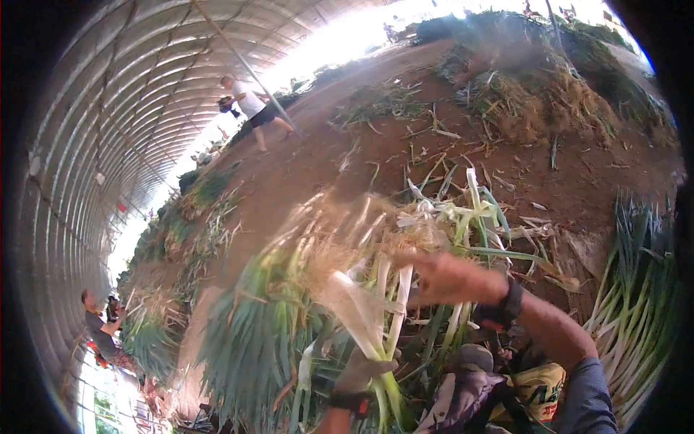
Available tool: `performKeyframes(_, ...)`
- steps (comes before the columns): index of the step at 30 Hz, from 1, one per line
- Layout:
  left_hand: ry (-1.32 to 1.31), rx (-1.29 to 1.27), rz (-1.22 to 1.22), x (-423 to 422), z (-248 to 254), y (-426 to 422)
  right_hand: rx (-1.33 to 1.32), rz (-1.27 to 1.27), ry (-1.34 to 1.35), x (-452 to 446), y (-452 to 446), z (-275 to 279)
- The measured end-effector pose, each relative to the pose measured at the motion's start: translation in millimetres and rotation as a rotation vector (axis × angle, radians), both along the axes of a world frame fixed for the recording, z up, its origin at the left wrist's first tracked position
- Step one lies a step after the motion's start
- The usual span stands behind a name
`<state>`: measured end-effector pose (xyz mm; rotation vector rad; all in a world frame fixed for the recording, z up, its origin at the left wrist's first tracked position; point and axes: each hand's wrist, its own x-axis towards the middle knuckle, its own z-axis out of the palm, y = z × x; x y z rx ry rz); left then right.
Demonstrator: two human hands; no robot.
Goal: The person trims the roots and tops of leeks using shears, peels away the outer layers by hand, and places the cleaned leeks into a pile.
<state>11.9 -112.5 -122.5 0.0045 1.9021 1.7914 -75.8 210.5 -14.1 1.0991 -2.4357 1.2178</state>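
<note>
While your left hand [363,370] is closed around a few leeks [358,307] low in the centre of the head view, their white stems slant upward and their green leaves hang below your grip. Your right hand [455,278], right of centre, is blurred; its fingers reach the root end of a white stem, but you cannot tell how far they are bent or whether they pinch anything. A dark wristband [500,309] circles your right wrist.

Just left of the leeks in your grip, a large heap of leeks [253,325] spreads across the lower middle, its roots toward the centre. Pale peelings [473,210] lie above your right hand. At the right edge you have another pile of leeks [636,282], and at the lower right a yellow bag [538,390].

Toward the upper left, a person in a white shirt [251,105] stands on brown soil [296,170] beneath an arched roof [123,79]; a second person [101,329] is at the lower left.
</note>
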Motion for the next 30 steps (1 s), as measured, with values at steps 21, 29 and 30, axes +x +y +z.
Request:
performKeyframes(21,0.115,-0.213,-0.307,6,-16,62,-0.752,-0.397,0.162,-66,102,88)
performKeyframes(29,0.161,-0.23,-0.091,0,-23,47,0.649,-0.644,0.732,-64,145,4)
performKeyframes(30,0.162,-0.276,-0.087,-4,-20,48,0.599,-0.657,0.303,-40,122,-5)
